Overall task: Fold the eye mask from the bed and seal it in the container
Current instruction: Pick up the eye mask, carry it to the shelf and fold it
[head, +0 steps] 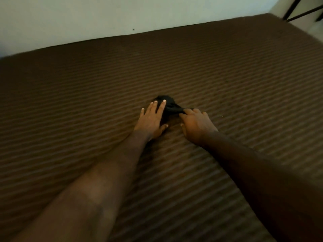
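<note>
Cloth, soft and light: the eye mask (167, 103) lies limp under the flat left hand (151, 117); the right hand (195, 124) seemingly pinches its end, a good hold.

The bed (227, 81) wears a brown cover with fine paler stripes running across it. The eye mask (168, 104) is black, plain, with no pattern visible. The wall (104, 14) behind is pale off-white with one small dark speck.
</note>
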Motion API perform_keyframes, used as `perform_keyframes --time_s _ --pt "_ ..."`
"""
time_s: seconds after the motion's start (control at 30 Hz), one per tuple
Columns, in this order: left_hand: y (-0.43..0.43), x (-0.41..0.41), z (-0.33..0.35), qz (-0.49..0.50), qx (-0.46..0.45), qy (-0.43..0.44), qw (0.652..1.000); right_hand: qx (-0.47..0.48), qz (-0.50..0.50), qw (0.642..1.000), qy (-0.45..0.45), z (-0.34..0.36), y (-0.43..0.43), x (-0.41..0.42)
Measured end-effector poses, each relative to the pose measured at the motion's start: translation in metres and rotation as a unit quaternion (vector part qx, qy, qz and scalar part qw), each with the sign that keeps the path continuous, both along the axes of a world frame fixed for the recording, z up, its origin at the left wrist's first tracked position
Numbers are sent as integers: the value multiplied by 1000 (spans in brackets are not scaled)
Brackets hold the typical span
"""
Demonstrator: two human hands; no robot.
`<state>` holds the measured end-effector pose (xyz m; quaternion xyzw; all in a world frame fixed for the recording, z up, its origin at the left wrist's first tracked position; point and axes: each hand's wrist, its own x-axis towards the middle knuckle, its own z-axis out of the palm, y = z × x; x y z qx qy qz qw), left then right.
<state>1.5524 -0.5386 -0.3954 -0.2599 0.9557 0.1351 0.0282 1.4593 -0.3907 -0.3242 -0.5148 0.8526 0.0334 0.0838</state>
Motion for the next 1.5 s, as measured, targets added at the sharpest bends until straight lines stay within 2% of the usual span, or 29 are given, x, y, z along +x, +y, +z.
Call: perform_keyframes --time_s 0.07,0.1,0.17,0.23,0.3,0.37,0.43,0.53,0.57,0.63,0.7,0.83,0.9,0.97,1.03,1.1,1.17,1.33,1.4,1.5 --pt "3 -6 14 -36 -11 7 999 -36 1 999 12 20 4 4" --pt "4 -8 24 -31 16 16 999 -65 -11 998 11 29 7 4" --pt "6 -9 46 39 154 58 986 -141 -83 986 -38 45 14 -2" --pt "1 -10 58 109 305 78 943 -232 -180 942 -160 51 19 -13" --pt "3 0 68 142 396 36 906 -269 -245 898 -248 54 36 -21" --pt "-3 10 61 163 449 -1 878 -276 -284 877 -273 47 47 -27" --pt "5 20 65 191 499 22 845 -286 -320 856 -288 46 65 -27" --pt "24 33 78 258 603 113 747 -281 -368 821 -334 51 84 -15" --pt "30 36 82 272 604 121 740 -280 -368 820 -338 53 89 -11" --pt "48 40 95 299 573 120 753 -289 -363 816 -345 61 103 -2" --pt "68 44 108 343 565 123 740 -297 -375 801 -360 72 123 5" --pt "127 55 142 384 639 192 639 -316 -403 763 -394 89 168 23" --pt "161 62 156 401 647 206 615 -320 -417 736 -426 100 194 35" --pt "194 70 169 421 632 209 616 -330 -437 688 -477 114 224 49" --pt "220 81 180 443 595 206 638 -335 -453 642 -520 127 256 66" --pt "238 89 176 462 568 206 649 -337 -453 618 -546 140 288 83" --pt "271 97 198 469 551 209 658 -356 -447 591 -569 154 321 98" --pt "352 102 263 456 533 224 676 -408 -414 480 -657 191 399 120" --pt "374 101 276 457 523 227 682 -398 -397 460 -688 200 425 128" --pt "404 109 296 466 504 239 687 -371 -387 467 -703 215 457 140"
